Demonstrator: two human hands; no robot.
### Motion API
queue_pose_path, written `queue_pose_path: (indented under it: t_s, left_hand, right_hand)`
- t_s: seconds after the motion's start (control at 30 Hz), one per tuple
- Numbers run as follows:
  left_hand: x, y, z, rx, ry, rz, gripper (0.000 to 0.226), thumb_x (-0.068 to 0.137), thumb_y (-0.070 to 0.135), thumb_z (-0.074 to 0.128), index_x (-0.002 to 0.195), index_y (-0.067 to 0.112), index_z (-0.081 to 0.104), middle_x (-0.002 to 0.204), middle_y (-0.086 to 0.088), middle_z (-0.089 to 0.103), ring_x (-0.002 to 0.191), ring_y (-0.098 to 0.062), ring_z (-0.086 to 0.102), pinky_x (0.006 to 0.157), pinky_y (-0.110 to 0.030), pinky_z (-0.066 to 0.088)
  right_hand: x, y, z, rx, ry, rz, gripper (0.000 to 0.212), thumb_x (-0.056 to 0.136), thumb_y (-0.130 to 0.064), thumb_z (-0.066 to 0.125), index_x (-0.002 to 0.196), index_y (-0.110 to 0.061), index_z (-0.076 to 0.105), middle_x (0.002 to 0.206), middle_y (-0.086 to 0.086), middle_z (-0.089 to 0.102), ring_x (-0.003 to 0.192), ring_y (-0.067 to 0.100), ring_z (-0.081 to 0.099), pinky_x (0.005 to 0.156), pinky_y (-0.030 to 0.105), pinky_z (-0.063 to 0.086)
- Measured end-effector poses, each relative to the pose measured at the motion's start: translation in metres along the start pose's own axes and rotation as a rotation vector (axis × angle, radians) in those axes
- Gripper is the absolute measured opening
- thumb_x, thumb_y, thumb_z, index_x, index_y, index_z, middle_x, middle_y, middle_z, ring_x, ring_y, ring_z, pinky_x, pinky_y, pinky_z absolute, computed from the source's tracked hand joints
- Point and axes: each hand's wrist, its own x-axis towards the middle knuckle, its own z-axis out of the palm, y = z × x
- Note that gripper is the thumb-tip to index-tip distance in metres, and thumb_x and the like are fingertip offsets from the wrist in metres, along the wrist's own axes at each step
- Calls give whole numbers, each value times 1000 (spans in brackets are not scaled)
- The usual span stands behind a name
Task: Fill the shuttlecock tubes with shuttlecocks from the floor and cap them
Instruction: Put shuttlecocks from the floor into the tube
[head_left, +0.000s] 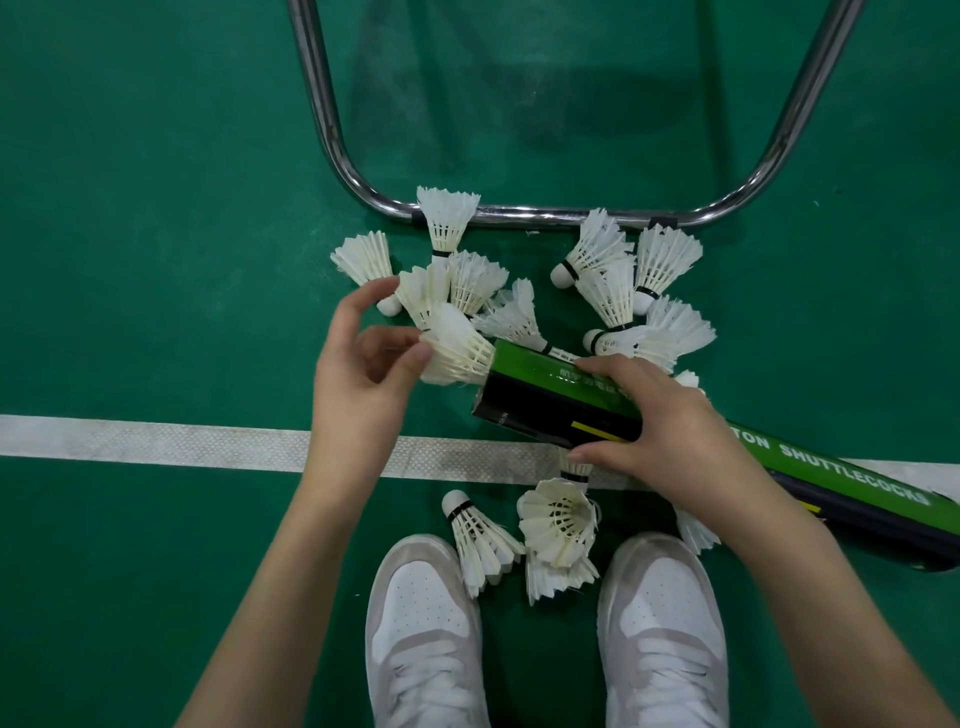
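Your left hand (358, 384) pinches the white feather shuttlecock (457, 353) half-seated in the mouth of the green-and-black cardboard tube (561, 400); your right hand (660, 441) grips that tube above the floor. Skewed insertion may crush feathers.

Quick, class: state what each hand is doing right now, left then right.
Left hand: pinching the shuttlecock at the tube's mouth.
Right hand: gripping the green tube.
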Motion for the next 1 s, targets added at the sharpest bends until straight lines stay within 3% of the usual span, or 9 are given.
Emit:
queue_pose_path:
  t_s: [0.4, 0.57, 0.73, 0.83, 1.0]
  left_hand:
    - [-20, -5, 25, -18, -242, -118, 33, 91, 12, 58, 122, 24, 54, 80, -10, 67, 79, -8, 65, 77, -18, 50]
    - [-22, -10, 34, 66, -259, -111, 61, 77, 10, 75, 127, 33, 47, 74, 6, 64, 77, -8, 64, 78, -21, 51]
    - [-19, -10, 35, 135, -262, -76, 70, 77, 6, 75, 128, 42, 42, 76, -9, 57, 73, -11, 58, 74, -24, 50]
    - [-18, -6, 32, 92, -307, -95, 71, 81, 2, 70, 134, 39, 40, 86, -23, 61, 81, -23, 62, 82, -36, 53]
    - [-19, -7, 31, 2, -414, -126, 73, 88, -6, 58, 135, 45, 35, 120, -8, 63, 111, -16, 61, 99, -36, 48]
  right_hand:
    - [0, 0, 1, 17, -1, 1, 71, 67, -42, 76, 128, -37, 41, 125, -12, 48, 112, 11, 45, 96, 37, 36]
    - [0, 0, 1, 16, -2, 3, 71, 66, -41, 77, 128, -37, 42, 124, -12, 49, 110, 13, 47, 95, 39, 38]
    - [-1, -1, 1, 16, -7, 3, 72, 65, -42, 77, 128, -37, 42, 124, -11, 49, 110, 13, 47, 95, 39, 38]
    - [-1, -2, 1, 22, -8, -2, 72, 65, -42, 77, 128, -37, 42, 125, -12, 48, 111, 13, 47, 96, 39, 37]
    - [0, -4, 3, 17, -24, -7, 73, 65, -42, 76, 128, -38, 41, 128, -13, 46, 114, 12, 45, 99, 39, 35]
